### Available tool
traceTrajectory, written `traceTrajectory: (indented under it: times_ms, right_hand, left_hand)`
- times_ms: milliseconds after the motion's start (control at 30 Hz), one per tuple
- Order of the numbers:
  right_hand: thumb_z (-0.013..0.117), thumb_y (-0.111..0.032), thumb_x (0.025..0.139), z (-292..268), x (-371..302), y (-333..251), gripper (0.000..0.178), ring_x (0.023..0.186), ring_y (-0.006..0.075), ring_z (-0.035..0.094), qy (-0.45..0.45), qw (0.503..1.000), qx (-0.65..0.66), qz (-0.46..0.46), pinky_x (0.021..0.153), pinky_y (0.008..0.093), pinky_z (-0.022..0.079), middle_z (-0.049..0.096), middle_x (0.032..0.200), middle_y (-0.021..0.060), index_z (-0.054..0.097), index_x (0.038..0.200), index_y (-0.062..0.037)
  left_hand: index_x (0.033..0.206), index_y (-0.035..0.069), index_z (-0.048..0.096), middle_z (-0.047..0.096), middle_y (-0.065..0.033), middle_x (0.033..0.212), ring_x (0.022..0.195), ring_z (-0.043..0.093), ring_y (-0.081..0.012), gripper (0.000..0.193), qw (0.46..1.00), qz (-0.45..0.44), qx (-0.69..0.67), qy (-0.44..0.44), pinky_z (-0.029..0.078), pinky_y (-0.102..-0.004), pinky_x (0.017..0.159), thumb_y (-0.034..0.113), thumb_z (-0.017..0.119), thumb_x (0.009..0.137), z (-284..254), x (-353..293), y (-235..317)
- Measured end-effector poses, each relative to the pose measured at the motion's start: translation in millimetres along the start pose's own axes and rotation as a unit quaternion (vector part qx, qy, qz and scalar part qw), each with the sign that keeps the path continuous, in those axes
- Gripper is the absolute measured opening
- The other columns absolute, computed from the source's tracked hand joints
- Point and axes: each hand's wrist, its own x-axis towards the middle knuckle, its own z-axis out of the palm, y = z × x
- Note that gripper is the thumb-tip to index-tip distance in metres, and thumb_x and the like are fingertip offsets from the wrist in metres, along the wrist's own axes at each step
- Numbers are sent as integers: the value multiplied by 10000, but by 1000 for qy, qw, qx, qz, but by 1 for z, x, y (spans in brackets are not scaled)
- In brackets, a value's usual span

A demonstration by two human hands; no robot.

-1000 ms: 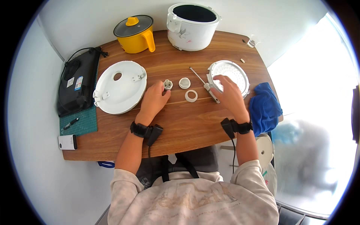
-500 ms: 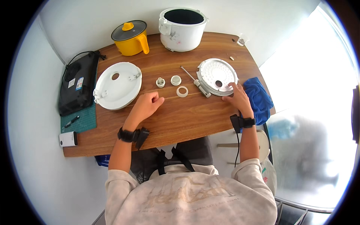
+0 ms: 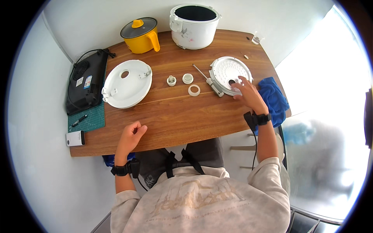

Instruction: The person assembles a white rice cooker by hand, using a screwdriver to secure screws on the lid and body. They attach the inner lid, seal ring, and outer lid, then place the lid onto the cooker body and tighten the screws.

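Observation:
My right hand (image 3: 249,93) is over the near edge of a round white perforated lid plate (image 3: 226,68), thumb and fingers apart. Its fingertips are by the plate's dark hole and a small white part there; I cannot tell whether they press on it. Beside the plate lies a screwdriver (image 3: 213,86) with a pale handle. Loosely curled, my left hand (image 3: 130,139) hovers at the table's front edge, nothing showing in it. Left of centre lies a white oval cooker lid (image 3: 128,93) with a hole. Between the lids sit a small slotted cap (image 3: 171,80), a round cap (image 3: 187,79) and a white ring (image 3: 194,90).
At the back stand a yellow pot (image 3: 142,42) and a white cooker body (image 3: 194,35). A black appliance (image 3: 87,81) lies on a green mat (image 3: 95,118), with a pen (image 3: 79,120) and a white box-shaped device (image 3: 75,138) nearby. A blue cloth (image 3: 273,99) lies far right.
My left hand has drawn back from the table's middle toward its front left edge. My right fingers have shifted a little across the lid plate toward its hole. The whole view has tilted slightly.

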Motion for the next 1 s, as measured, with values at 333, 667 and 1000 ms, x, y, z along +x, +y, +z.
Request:
traceTrajectory:
  times_ms: [333, 667, 1000]
  right_hand:
    - [829, -103, 767, -24, -9, -33, 411, 1181, 375, 606, 140, 989, 52, 2, 960, 478, 506, 586, 1348, 122, 715, 1162, -105]
    - [783, -116, 758, -38, -44, -118, 371, 1252, 258, 545, 105, 982, -89, -133, 1075, 446, 390, 564, 1365, 86, 706, 1118, -159]
    - [652, -171, 881, 9, -61, -193, 143, 1229, 272, 546, 53, 935, -154, -314, 1131, 527, 380, 570, 1243, 63, 602, 1012, -147]
  left_hand:
    - [762, 72, 492, 476, 51, 693, 667, 434, -46, 322, 1000, -18, -22, -9, 357, -234, 601, 192, 640, 1022, -2, -4, 4]
    - [865, 54, 541, 561, 16, 746, 708, 521, -70, 268, 995, -16, -95, -20, 451, -240, 658, 234, 608, 1051, 0, 0, 13]
    - [1405, 34, 518, 647, -54, 1166, 1033, 598, -106, 439, 968, -27, -248, 38, 500, -274, 898, 327, 529, 1078, 20, -3, 50]
